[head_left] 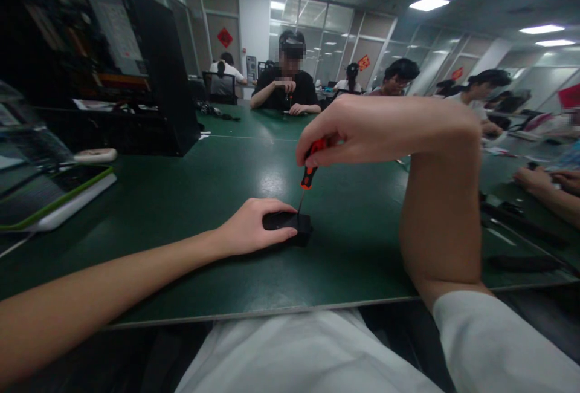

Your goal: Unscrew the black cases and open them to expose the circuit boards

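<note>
An open office with ceiling lights and glass partitions; a long green tabletop [181, 199] fills the foreground. The right hand [362, 130] hangs above it, its grip clenched round the orange handle of a screwdriver [309, 172]; the thin shaft points down and a little left, its tip on the top of a small black device [294, 224]; the right forearm rises steeply from the near edge of the tabletop. The left hand [251, 230] lies low on the tabletop, its grip closed on the device, thumb along the near side, fingers over the far side; the device sits on the tabletop, straight ahead of the person and just below the right hand. Further left a green-edged pad [86, 186] lies flat; behind it stands a black computer case [154, 78]. Across the tabletop a person in black [285, 87] sits with both hands raised; at the right edge a co-worker's hands [544, 180] rest on the tabletop, well apart from the device.
</note>
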`<state>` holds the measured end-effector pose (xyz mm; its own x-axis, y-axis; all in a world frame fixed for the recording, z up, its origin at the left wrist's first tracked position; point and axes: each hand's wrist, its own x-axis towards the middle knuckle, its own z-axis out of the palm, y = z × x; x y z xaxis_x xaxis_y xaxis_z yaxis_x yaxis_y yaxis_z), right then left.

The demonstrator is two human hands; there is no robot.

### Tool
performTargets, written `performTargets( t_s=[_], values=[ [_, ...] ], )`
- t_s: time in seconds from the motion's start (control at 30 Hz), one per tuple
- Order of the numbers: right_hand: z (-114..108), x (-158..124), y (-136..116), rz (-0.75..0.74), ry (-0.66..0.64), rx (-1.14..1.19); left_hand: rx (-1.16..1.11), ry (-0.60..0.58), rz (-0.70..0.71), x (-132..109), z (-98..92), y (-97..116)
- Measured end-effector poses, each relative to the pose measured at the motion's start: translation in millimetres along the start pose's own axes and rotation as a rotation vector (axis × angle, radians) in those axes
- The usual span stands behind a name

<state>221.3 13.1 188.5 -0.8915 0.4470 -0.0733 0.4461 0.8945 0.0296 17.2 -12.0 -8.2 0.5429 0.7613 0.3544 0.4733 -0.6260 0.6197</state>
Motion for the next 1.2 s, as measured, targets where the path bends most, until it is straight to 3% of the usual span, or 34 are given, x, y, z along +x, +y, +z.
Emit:
performTargets(
  t_s=[0.23, 0.63, 1.2],
  values=[
    [1.9, 0.1, -0.3, -0.006, -0.014, 0.023, -0.008, -0.031, -0.120, 1.2, -2.7, 1.9],
    [0.5, -1.0, -6.2, 0.015, -0.074, 0.052, -0.001, -0.022, -0.097, 1.3, -1.2, 0.5],
    [2.9, 0.0, 1.0, -0.017, -0.026, -0.023, 0.004, -0.020, -0.070, 1.4, -1.9, -0.3]
  ],
)
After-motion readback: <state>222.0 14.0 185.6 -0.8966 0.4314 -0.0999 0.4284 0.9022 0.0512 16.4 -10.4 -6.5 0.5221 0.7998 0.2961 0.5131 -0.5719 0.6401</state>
